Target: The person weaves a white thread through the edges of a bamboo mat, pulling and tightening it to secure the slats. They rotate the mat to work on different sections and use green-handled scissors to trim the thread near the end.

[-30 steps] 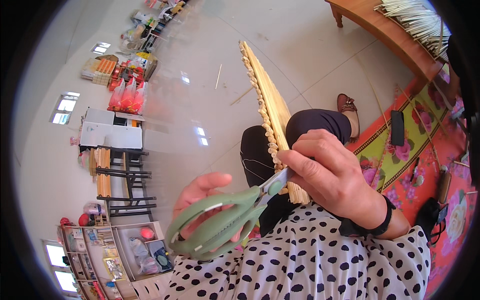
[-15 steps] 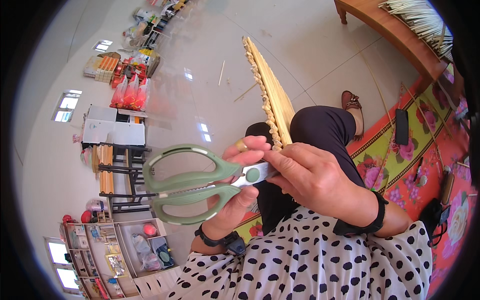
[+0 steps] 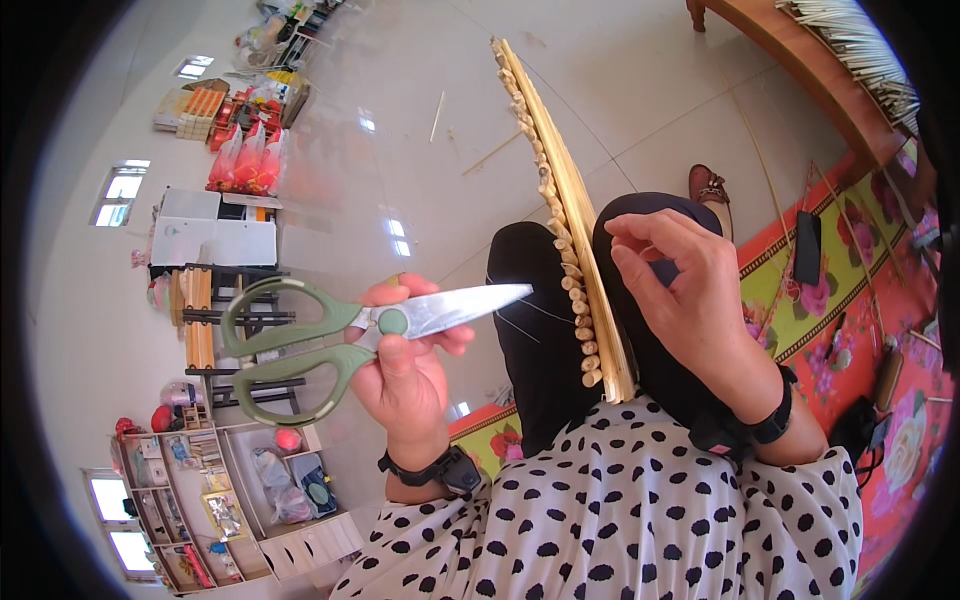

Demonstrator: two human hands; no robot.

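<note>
Head view, looking down over a seated person's lap. The left hand (image 3: 405, 375) grips a pair of green-handled scissors (image 3: 340, 335) near the pivot, thumb over the joint and fingers curled beneath; the steel blades lie closed and point right, toward a bundle of bamboo strips (image 3: 572, 235). The right hand (image 3: 690, 295) has its fingers curled loosely, thumb and forefinger drawn toward each other just beside the bundle's right edge; whether they pinch a fine thread or nothing at all cannot be told. The bundle rests on the lap against the dark trousers (image 3: 535, 330), its near end touching the polka-dot blouse (image 3: 640, 500) and its far end rising away over the glossy tiled floor (image 3: 420, 150). It appears as a flat sheaf of pale yellow slats bound edge to edge, with a row of small rounded knots or stubs along its left side. Thin pale threads cross the trousers between blade tip and bundle. Likely hazards: since the scissors are held at the pivot rather than through the loops, they could twist or slip, and the point lies close to the thigh; the bundle, seemingly unclamped by either hand, could slide off the lap; a careless cut could sever a binding and loosen the slats. A floral mat (image 3: 850, 300) lies at right.
</note>
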